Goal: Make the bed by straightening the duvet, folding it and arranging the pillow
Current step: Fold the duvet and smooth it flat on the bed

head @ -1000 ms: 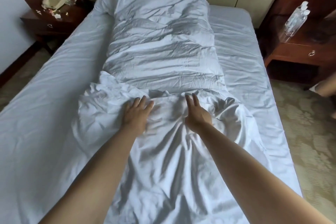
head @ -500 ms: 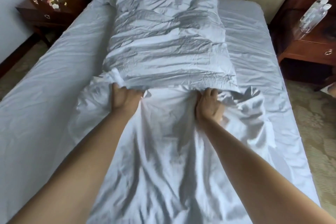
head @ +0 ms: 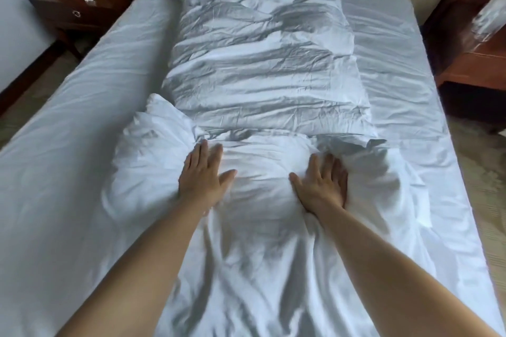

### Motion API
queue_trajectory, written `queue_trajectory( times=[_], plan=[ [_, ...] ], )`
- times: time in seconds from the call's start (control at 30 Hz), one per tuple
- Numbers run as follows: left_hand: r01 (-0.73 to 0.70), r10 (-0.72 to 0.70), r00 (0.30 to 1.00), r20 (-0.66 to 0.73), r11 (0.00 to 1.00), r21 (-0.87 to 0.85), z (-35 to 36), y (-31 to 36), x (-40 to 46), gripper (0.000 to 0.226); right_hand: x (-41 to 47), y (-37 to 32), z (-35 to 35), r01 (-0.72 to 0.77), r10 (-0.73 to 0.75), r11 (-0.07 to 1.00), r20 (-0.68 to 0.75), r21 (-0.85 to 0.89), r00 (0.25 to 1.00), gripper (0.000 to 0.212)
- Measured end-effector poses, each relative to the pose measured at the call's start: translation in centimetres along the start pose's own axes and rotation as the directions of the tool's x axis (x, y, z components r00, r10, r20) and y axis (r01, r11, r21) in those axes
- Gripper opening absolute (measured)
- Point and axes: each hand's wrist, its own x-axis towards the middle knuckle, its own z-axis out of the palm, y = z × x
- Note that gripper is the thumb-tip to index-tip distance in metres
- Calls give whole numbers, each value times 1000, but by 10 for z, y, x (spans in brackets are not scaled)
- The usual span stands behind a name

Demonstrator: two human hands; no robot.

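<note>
While both hands press flat, the duvet (head: 262, 63) lies in a long strip down the middle of the bed (head: 68, 117).

Left hand (head: 204, 176) and right hand (head: 320, 183) rest palm-down with straight, spread fingers on the rumpled near part of the duvet, gripping nothing, just below its folded edge. White sheet shows on both sides. Nightstands (head: 79, 12) stand at the bed's far corners, the left one cluttered.

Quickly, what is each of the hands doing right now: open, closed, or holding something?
Left hand: open, flat on the duvet.
Right hand: open, pressing the duvet.
</note>
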Motion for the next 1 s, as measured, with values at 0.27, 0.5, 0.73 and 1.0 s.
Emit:
queue_trajectory(
  times=[0.27, 0.5, 0.73, 1.0],
  plan=[
    [-138, 145, 989, -4, 952, 272, -57, -36, 20, 64, -22, -88, -22, 474, -471, 878, -55, 61, 880, 76],
    [-242, 148, 958, 245, 876, 418, -67, -69, 10, 123, -30, -96, 4, 408, -401, 912, 119, -39, 908, 70],
    [-290, 157, 935, 317, 853, 433, -84, -89, 20, 115, -23, -135, -9, 559, -544, 829, 198, -26, 815, 70],
    [-131, -75, 953, 293, 771, 623, -94, -81, 37, 84, -20, -135, -5, 447, -421, 892, 248, -58, 872, 73]
  ],
)
